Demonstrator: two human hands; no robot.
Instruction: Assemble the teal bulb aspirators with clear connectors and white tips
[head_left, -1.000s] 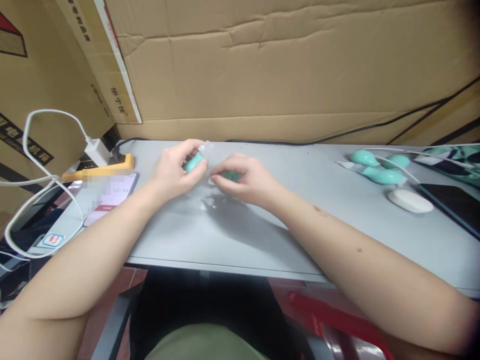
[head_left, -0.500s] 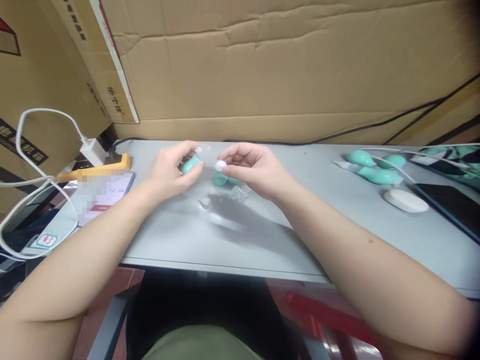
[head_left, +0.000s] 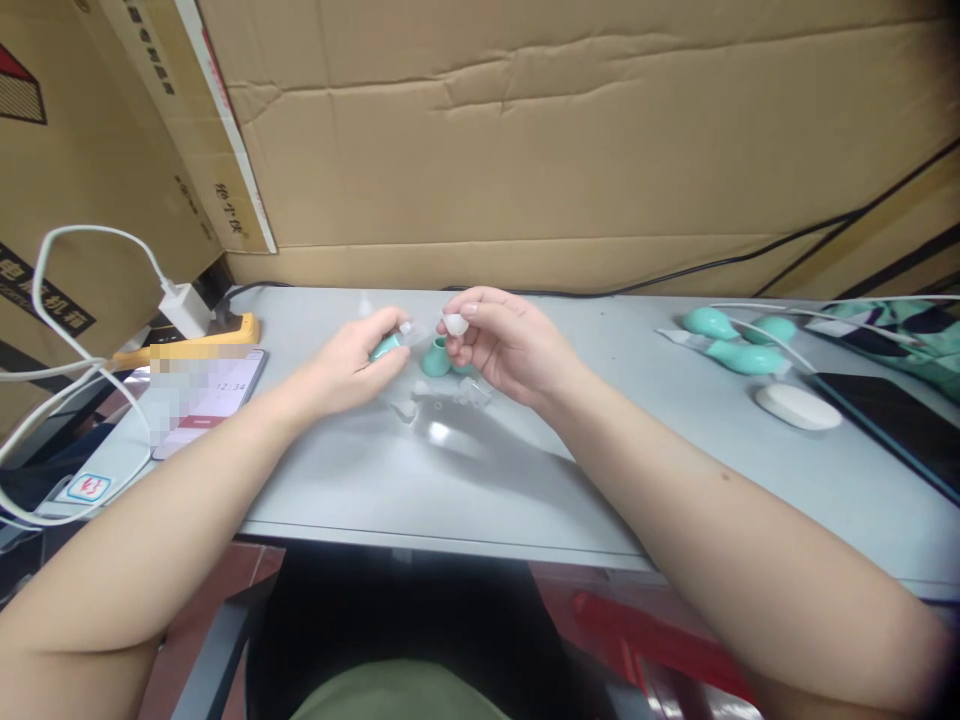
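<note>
small white cap [head_left: 455, 323] up over the surface [head_left: 360, 470], pinched in the right hand's grip [head_left: 454, 325], teal piece [head_left: 385, 348] held in the left hand's grip [head_left: 405, 338], teal bulb [head_left: 436, 358] sat between the hands, clear plastic bits [head_left: 472, 392] lay just nearer the person

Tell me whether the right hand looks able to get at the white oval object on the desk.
Probably yes: nothing covers the white oval object, and the desk between it and the right hand looks free. The small white piece in that hand's fingers might hamper the grip, though.
</note>
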